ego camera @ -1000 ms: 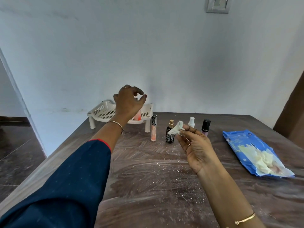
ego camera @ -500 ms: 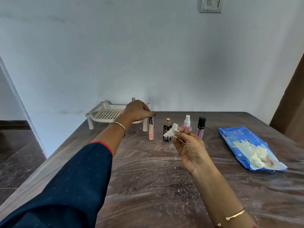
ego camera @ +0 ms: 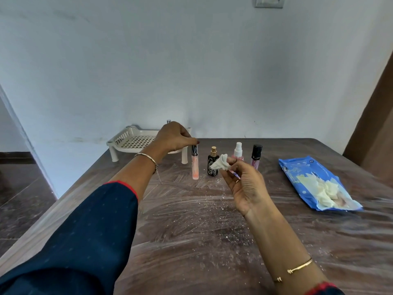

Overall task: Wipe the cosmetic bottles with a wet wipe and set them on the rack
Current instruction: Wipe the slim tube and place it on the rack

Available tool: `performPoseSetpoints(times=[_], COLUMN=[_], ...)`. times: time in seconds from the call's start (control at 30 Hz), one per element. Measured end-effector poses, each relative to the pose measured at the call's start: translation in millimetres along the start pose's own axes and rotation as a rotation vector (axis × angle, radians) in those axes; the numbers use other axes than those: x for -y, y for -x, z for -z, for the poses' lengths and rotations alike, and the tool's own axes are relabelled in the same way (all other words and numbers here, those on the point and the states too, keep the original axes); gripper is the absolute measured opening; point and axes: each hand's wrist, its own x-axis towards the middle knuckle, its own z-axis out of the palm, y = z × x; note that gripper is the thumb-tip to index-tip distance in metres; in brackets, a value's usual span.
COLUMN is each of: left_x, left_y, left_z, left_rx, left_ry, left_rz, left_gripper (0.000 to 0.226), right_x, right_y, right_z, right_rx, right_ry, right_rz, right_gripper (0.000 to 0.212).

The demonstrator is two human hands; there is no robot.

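Your left hand is pinching the cap of the peach tube standing on the table beside the rack; your right hand is pinching a crumpled wipe.

The left hand mostly hides a likely bottle on the rack.

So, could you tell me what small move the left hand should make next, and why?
Probably lift the peach tube off the table and bring it across to the wet wipe. The left hand pinches the tube's black cap while it stands upright, and the right hand holds the crumpled wipe raised nearby, ready to rub.
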Motion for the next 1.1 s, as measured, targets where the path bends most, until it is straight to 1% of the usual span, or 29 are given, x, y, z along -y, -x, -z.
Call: performPoseSetpoints(times=[0.1,0.17,0.27,0.37,0.43,0.6,0.73,0.9,1.1], left_x=[-9.3,-15.5,-26.7,-35.9,-38.8,-48.5,-55.8,-59.9,-58.9], left_y=[17.3,30.5,54.1,79.3,94.3,123.0,139.0,147.2,148.1], left_z=[7.8,12.0,14.3,9.2,3.5,-5.4,-7.9,-9.0,-11.4], left_rx=[0.061,0.139,0.251,0.309,0.332,0.348,0.338,0.314,0.309], left_ry=[0.078,0.13,0.233,0.376,0.394,0.383,0.386,0.406,0.436], left_rz=[0.035,0.052,0.064,0.108,0.127,0.152,0.151,0.154,0.224], left_gripper=[0.033,0.037,0.035,0.035,0.037,0.028,0.022,0.02,0.025], right_x=[3.9,4.8,6.3,3.9,1.2,-6.5,-19.1,-28.7,-27.7], right_y=[10.0,16.9,32.1,49.1,59.5,84.6,93.9,99.0,99.8], right_z=[2.1,5.4,11.0,15.3,20.2,32.7,37.2,39.0,39.2], right_rx=[0.002,-0.011,-0.041,-0.037,-0.039,-0.096,-0.143,-0.106,-0.051], right_ry=[0.004,0.032,0.109,0.171,0.201,0.351,0.494,0.705,0.965], right_rz=[0.03,0.048,0.122,0.215,0.284,0.498,0.591,0.731,0.875], right_gripper=[0.005,0.016,0.008,0.011,0.013,0.013,0.01,0.013,0.014])
